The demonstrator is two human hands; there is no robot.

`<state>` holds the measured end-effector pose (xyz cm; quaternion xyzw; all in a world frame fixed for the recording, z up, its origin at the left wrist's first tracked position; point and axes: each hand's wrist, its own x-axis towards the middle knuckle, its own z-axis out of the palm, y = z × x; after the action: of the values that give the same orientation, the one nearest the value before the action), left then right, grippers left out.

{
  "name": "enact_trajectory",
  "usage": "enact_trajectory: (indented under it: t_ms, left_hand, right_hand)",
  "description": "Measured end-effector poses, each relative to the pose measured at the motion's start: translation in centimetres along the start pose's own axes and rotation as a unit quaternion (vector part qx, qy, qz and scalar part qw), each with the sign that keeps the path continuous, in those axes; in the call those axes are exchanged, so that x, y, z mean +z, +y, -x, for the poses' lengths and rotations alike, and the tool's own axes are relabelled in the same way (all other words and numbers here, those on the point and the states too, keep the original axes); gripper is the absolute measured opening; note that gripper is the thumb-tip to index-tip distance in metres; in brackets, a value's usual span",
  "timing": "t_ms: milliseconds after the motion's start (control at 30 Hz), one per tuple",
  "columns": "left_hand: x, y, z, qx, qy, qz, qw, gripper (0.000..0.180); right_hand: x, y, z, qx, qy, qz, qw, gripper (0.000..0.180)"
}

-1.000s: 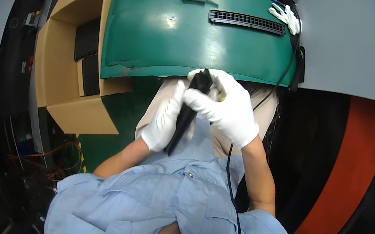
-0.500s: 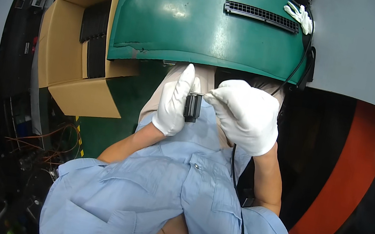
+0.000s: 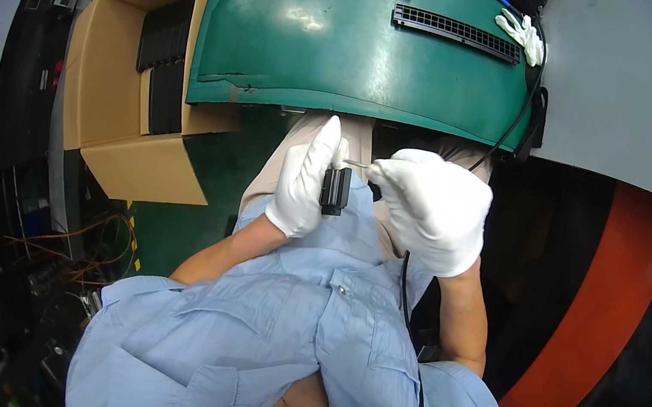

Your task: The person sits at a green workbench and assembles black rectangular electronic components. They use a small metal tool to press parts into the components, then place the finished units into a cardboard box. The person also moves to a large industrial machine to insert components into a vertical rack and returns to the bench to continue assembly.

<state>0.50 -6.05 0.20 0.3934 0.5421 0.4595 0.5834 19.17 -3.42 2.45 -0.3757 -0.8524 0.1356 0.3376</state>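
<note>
Just off the near edge of a green table [image 3: 297,68], we held a black part [image 3: 335,192] end-on against the palm side of our gloved left hand [image 3: 299,186], its hold closed, thumb extended away from us. Our gloved right hand [image 3: 434,211], knuckles up, pinched a slim metal rod [image 3: 357,163], pointing it leftward near the part's far end; we couldn't tell whether they touched.

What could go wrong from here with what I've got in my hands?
The thin metal rod in your right hand points toward your left hand, so a slip might jab your glove. The black part is over your lap, not the table, so it could drop. The black cable near your right forearm might snag.
</note>
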Motion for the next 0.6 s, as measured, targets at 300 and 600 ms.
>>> enact_trajectory:
  t_ms: [300, 600]
  left_hand:
    - [0.1, -0.9, -0.2, 0.006, -0.025, 0.036, 0.999, 0.063]
    - [0.2, -0.8, -0.1, -0.013, -0.042, 0.049, 0.998, 0.060]
  right_hand:
    - [-2.0, -1.2, -0.9, -0.082, -0.062, 0.057, 0.993, 0.027]
    - [-2.4, -1.9, 1.4, -0.054, -0.043, -0.034, 0.997, 0.028]
